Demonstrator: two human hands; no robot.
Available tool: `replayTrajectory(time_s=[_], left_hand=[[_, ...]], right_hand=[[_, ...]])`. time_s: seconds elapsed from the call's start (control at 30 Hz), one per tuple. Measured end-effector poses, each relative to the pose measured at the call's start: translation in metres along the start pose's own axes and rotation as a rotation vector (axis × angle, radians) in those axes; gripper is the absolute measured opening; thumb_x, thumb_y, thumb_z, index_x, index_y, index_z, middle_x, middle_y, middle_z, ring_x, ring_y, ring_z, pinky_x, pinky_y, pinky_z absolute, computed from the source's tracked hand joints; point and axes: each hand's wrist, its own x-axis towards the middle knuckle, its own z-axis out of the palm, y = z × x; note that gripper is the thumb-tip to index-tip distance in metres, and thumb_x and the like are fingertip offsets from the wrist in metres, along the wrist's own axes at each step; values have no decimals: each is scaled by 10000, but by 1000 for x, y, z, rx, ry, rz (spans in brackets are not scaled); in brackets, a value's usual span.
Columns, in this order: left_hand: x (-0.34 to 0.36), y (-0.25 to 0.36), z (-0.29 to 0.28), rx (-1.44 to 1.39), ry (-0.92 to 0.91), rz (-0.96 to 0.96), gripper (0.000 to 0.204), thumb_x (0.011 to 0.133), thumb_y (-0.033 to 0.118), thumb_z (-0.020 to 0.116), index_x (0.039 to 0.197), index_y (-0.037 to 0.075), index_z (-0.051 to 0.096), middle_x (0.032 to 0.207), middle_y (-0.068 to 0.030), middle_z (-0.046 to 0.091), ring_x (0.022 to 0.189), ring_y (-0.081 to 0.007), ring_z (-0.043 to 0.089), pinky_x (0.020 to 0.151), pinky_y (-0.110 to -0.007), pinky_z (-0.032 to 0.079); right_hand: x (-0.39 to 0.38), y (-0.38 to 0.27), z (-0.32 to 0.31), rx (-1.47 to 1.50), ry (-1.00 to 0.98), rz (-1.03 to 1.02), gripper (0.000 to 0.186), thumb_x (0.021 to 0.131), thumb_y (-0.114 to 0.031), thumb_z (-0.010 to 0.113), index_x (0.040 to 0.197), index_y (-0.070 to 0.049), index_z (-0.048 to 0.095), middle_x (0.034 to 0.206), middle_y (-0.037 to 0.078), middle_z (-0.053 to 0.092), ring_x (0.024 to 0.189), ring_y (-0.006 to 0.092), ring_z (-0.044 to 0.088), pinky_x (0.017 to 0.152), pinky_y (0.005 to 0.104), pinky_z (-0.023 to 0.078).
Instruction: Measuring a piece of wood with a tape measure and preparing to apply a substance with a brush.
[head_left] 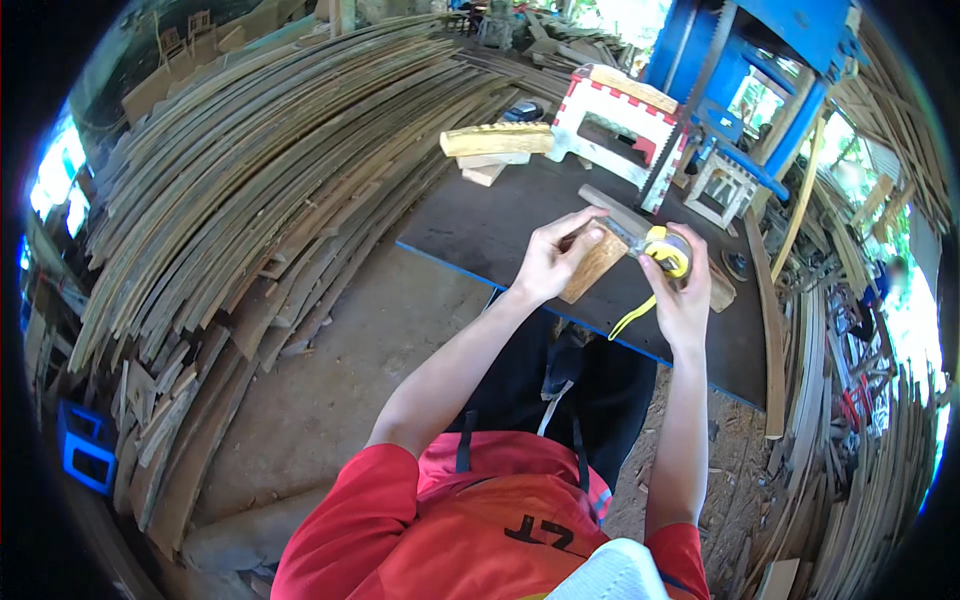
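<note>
My left hand (pixel 554 255) is closed round a short wooden block (pixel 596 264), thumb on its near face and fingers toward its far end. In my right hand (pixel 686 300) is a yellow tape measure (pixel 667 253), its yellow wrist strap (pixel 632 318) hanging below. A short length of the tape seems to reach the block's top end; the exact contact is too small to tell. Both hands are above the dark saw table (pixel 450 222), close to its blue front edge. Behind them a wood strip (pixel 615 210) lies on the table near the upright saw blade (pixel 672 150).
A blue bandsaw frame (pixel 800 120) rises at the back right. Beside the blade stands a white and red plastic stool (pixel 615 125). Stacked wood pieces (pixel 495 140) lie on the table's far left. Long boards (pixel 270 150) are piled along the left, with a blue crate (pixel 86 447) nearby.
</note>
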Motion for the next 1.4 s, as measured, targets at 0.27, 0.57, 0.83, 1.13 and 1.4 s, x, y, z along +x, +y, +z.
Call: replayTrajectory(time_s=[0.27, 0.57, 0.83, 1.13, 1.4], left_hand=[[-5, -4, 1, 63, 76, -27, 334, 1056, 167, 644, 1358, 24, 656, 1115, -20, 700, 1010, -63, 601, 881, -250, 505], [-4, -4, 7, 92, 129, 47, 324, 1061, 176, 624, 1341, 17, 664, 1167, -62, 713, 1019, -83, 609, 883, -271, 501], [-2, -3, 13, 135, 99, 108, 274, 1049, 142, 620, 1285, 17, 683, 1056, -116, 705, 978, -168, 658, 888, -309, 509], [0, 2, 16, 156, 22, 114, 288, 1052, 187, 625, 1285, 27, 681, 1030, -124, 696, 927, -194, 666, 858, -329, 519], [8, -1, 10, 121, 5, 23, 284, 1054, 170, 627, 1272, -3, 687, 1216, -77, 722, 1114, -125, 624, 989, -308, 492]], right_hand=[[1, 4, 4, 68, 4, 42, 502, 918, -31, 778, 1368, -46, 557, 1212, 78, 644, 1106, 142, 637, 965, 293, 521], [-1, 4, 0, 112, -17, 90, 504, 944, -33, 754, 1398, -33, 534, 1237, 88, 635, 1141, 153, 640, 1002, 301, 528], [-10, 18, -2, 261, -13, 168, 498, 966, 0, 709, 1422, -8, 509, 1208, 105, 650, 1009, 167, 685, 882, 306, 597], [-19, 26, -4, 276, 93, 185, 511, 983, -42, 700, 1446, -13, 487, 1094, 99, 698, 802, 162, 728, 675, 235, 550], [-21, 20, 11, 348, 195, 220, 475, 976, -71, 725, 1404, -38, 523, 1082, 84, 716, 764, 144, 721, 614, 223, 517]])
